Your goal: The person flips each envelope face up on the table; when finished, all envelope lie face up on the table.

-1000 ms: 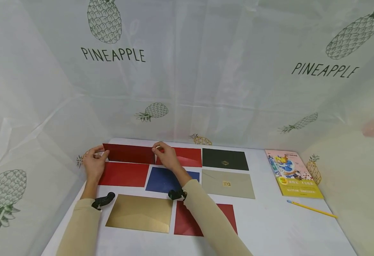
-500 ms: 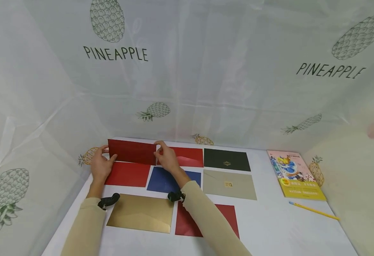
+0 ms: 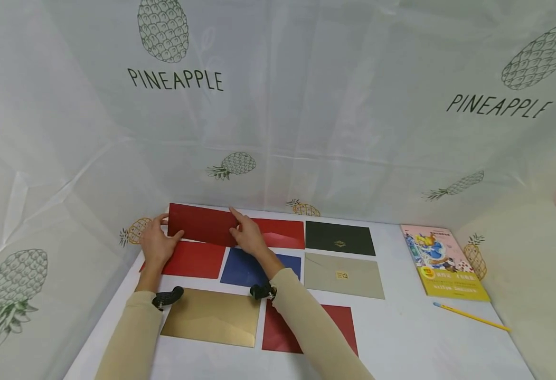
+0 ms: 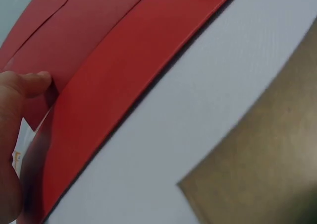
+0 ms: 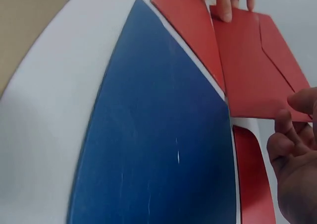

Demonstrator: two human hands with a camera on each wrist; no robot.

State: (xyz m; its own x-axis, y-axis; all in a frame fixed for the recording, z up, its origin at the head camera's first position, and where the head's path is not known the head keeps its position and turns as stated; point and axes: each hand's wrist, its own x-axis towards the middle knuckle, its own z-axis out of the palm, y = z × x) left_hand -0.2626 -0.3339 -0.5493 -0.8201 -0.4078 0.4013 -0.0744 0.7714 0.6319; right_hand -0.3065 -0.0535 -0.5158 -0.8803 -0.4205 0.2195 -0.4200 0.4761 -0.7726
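Note:
A dark red envelope [image 3: 201,226] is tilted up off the back left of the table, its flap line visible in the left wrist view. My left hand [image 3: 158,243] grips its left end, thumb on the near face and fingers partly hidden behind. At the other end my right hand [image 3: 250,235] holds the edge, one finger reaching to the top corner. In the right wrist view, thumb and curled fingers [image 5: 283,142] meet at that edge. Below the raised envelope lie a bright red envelope [image 3: 194,259] and a blue envelope [image 3: 239,266], the blue one partly covered by my right forearm.
A red envelope [image 3: 281,233], a black-green envelope [image 3: 339,237] and a grey-beige one [image 3: 322,264] lie to the right. Nearer are a gold envelope [image 3: 211,316] and a deep red one [image 3: 278,330]. A book [image 3: 441,261] and yellow pencil [image 3: 472,316] lie far right.
Both hands keep hold of the dark red envelope. Its left end has risen and moved right with my left hand, tilting its face. My right hand has shifted slightly, its forefinger now straighter.

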